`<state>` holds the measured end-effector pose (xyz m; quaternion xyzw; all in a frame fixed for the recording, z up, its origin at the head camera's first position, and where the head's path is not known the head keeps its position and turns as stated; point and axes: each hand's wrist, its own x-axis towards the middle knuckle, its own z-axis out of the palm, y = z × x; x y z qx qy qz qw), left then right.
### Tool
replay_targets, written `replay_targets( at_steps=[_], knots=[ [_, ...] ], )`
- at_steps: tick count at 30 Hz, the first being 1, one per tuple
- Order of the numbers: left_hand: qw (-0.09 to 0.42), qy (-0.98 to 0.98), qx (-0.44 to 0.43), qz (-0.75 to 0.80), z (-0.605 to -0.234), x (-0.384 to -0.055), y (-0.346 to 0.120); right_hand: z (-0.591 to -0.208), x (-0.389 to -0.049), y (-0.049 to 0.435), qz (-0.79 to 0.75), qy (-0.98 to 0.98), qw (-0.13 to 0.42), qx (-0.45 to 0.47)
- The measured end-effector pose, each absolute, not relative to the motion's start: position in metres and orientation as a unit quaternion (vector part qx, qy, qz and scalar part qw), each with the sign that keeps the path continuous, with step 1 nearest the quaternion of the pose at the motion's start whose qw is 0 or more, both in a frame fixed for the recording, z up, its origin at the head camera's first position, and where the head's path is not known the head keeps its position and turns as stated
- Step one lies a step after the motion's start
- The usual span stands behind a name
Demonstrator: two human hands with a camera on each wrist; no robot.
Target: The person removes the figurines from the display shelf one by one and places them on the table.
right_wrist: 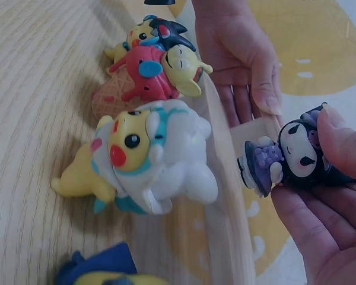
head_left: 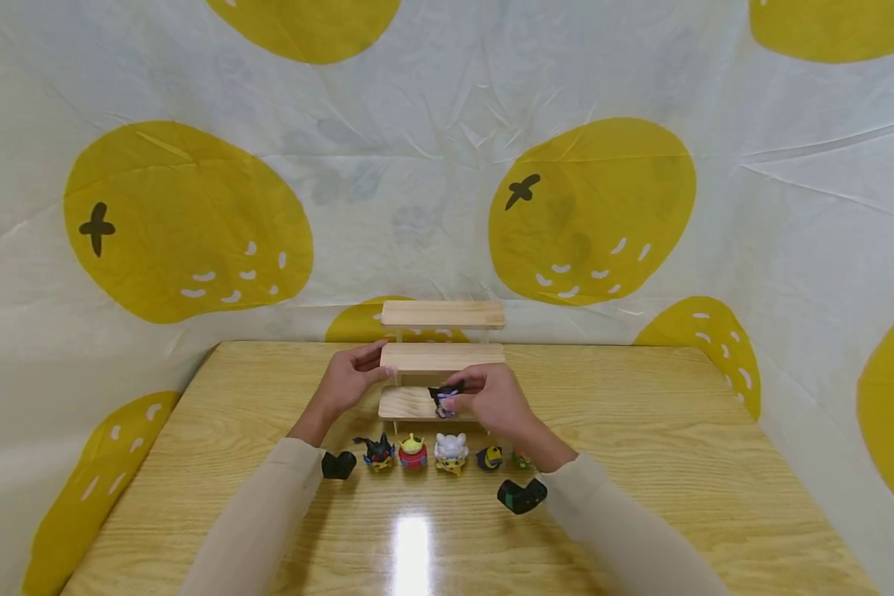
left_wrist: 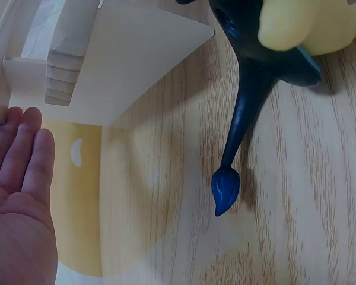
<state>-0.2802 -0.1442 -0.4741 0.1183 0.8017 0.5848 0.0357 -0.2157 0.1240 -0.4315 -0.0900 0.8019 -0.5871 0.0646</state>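
A three-tier wooden display shelf (head_left: 443, 358) stands at the back of the table. My left hand (head_left: 346, 382) grips the left end of its middle tier, thumb at the front and fingers behind. In the left wrist view, the fingers (left_wrist: 29, 142) reach the shelf's edge. My right hand (head_left: 497, 401) pinches a small figurine (right_wrist: 299, 151) with a black hood, white face and purple dress. In the head view this figurine is over the bottom tier (head_left: 406, 403). The right wrist view shows the thumb on its hood and fingers beneath it.
Several figurines line up before the shelf: a black-hooded one (head_left: 378, 453), a red one with a yellow top (head_left: 413, 454), a white-hooded one (head_left: 450, 451), a dark-blue and yellow one (head_left: 490, 458) and a green one (head_left: 521, 459). A patterned cloth (head_left: 417, 207) hangs behind the table (head_left: 268, 513).
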Motion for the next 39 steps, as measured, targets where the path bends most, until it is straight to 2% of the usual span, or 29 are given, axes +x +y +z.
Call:
replay_targets(
  at_steps=[39],
  knots=[
    [0.043,0.81,0.113,0.574,-0.469,-0.277,-0.144,-0.436,-0.21,0.179,-0.572,0.816,0.045,-0.07]
  ],
)
